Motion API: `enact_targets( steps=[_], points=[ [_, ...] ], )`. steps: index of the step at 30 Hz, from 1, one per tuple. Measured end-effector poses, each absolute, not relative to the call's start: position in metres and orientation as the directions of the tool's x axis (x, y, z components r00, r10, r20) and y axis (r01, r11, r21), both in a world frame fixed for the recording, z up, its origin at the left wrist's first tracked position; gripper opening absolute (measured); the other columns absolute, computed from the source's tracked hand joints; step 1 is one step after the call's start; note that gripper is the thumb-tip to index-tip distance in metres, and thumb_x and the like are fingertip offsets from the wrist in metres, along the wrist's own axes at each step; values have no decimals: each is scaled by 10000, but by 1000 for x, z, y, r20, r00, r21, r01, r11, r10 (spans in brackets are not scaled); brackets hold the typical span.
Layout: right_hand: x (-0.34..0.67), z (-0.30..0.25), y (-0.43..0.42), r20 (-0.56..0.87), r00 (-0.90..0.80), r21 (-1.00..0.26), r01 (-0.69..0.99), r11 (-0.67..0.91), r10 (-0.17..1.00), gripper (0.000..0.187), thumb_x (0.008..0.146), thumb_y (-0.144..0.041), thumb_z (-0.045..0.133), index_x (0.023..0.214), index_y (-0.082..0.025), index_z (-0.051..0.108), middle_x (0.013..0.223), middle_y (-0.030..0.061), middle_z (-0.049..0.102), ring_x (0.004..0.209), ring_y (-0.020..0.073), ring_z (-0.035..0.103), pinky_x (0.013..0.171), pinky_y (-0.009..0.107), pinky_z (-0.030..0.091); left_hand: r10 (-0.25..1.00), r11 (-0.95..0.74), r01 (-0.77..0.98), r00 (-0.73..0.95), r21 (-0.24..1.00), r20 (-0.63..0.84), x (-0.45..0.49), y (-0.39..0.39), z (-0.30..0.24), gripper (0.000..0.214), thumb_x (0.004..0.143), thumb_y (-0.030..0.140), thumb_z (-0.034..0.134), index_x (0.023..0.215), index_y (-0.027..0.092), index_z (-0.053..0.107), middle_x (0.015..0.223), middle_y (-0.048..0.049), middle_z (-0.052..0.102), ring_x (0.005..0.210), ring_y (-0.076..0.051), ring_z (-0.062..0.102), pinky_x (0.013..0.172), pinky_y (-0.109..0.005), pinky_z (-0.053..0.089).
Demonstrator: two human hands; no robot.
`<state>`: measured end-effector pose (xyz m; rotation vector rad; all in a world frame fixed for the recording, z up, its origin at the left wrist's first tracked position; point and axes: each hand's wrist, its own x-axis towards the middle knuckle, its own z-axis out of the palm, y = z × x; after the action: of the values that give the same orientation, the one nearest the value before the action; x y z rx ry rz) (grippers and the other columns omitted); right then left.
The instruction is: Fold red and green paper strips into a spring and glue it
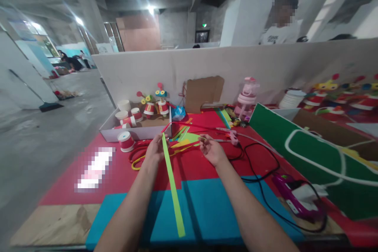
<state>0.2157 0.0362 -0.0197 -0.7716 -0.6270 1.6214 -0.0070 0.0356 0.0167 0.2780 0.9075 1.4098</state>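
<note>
My left hand [155, 150] is closed on a long light-green paper strip [173, 185], which hangs down toward me over a blue sheet [206, 197]. Across from it, my right hand [212, 150] is raised with thumb and fingers pinched together. Something small and greenish seems to be at its fingertips, too small to name. Between and behind the hands lie scissors with yellow handles [137, 163] and another pair with red handles [132, 150]. Yellow and green paper pieces [189, 138] lie just beyond them. A pink glue gun [233, 136] rests past my right hand.
At the back left, a white box [110, 135] holds paper cups and two cup figures [162, 107]; a red-and-white cup [126, 142] stands before it. Black cable, a purple power strip [295, 199] and a green board [295, 157] occupy the right. A pink bottle [247, 98] stands by the partition.
</note>
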Motion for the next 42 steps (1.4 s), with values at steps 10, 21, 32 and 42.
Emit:
enact_targets(
  steps=[10,21,32,42],
  points=[
    [165,-24,19,23,-161,-896,-441,-51,987,294,618,-359,765,819,-174,656,795,15,682,735,139,624,680,244,493,975,214,-553,72,805,-210,45,13,-7,232,594,255,771,658,134,584,520,39,532,444,-56,496,446,-164,397],
    [166,-29,21,8,-100,-865,-500,-43,995,212,634,-349,719,720,-171,643,651,8,671,602,161,617,604,284,503,981,192,-439,65,878,-182,58,8,-16,341,556,352,790,709,116,598,515,49,482,440,-29,413,419,-152,314],
    [172,-31,23,38,-94,-980,-197,19,995,221,649,-344,685,747,-146,686,712,35,699,700,181,629,671,287,478,988,97,-203,141,974,-69,35,19,-13,280,635,337,746,724,123,590,580,8,565,507,-63,511,512,-182,418],
    [174,-29,26,-111,-169,-872,-456,-178,979,317,754,-487,610,768,-172,633,699,24,660,579,110,586,580,228,476,994,110,-440,67,891,-90,29,24,-7,193,590,211,734,657,131,571,489,43,507,449,-57,465,474,-175,376]
  ],
)
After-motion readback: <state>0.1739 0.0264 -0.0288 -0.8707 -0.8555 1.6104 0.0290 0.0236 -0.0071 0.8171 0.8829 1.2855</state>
